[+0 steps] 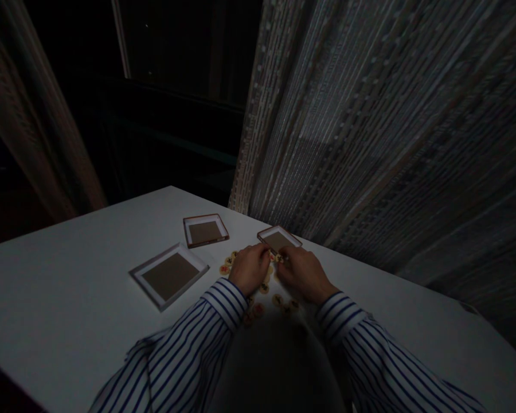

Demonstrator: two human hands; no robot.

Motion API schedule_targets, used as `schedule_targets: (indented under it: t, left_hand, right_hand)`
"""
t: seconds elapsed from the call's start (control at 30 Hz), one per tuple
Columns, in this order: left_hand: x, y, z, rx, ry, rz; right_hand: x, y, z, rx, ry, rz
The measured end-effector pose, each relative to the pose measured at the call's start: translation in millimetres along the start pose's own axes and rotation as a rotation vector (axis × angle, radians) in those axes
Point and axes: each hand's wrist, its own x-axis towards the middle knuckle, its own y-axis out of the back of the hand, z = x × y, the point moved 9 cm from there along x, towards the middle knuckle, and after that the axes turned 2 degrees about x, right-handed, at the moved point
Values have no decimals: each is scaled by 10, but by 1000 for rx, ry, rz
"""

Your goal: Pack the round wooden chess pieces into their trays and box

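My left hand (250, 268) and my right hand (301, 272) rest close together on a white table (69, 287), over several small round pale pieces (227, 265) with red or dark marks. Both hands have their fingers curled, the fingertips meeting near the front edge of a small shallow brown-rimmed tray (279, 238). My right fingers seem to pinch a small piece; what my left fingers hold is hidden. Both sleeves are white with dark stripes.
A second small brown-rimmed tray (205, 230) lies further left, and a larger white-rimmed square tray (169, 275) lies nearer the left. A patterned curtain (391, 143) hangs just behind the table on the right. The room is dark.
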Motion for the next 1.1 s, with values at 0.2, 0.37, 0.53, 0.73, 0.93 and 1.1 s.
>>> schedule_targets:
  t: [0.2, 0.37, 0.53, 0.73, 0.93, 1.1]
  left_hand:
    - [5, -176, -30, -485, 72, -76]
    - [-14, -276, -5, -832, 189, -139]
    - [-68, -323, 50, -1006, 275, -208]
    - [-101, -323, 134, -1053, 253, -247]
    - [-120, -265, 267, -1004, 198, -244]
    - [-170, -196, 442, -959, 143, -250]
  right_hand:
    - [-161, 170, -44, 59, 101, 150]
    - [-316, 293, -40, 99, 192, 306]
    - [-435, 391, -25, 171, 241, 375]
    - [-574, 456, 32, 359, 282, 432]
    - [-682, 474, 110, 432, 238, 422]
    - [-773, 543, 142, 467, 225, 408]
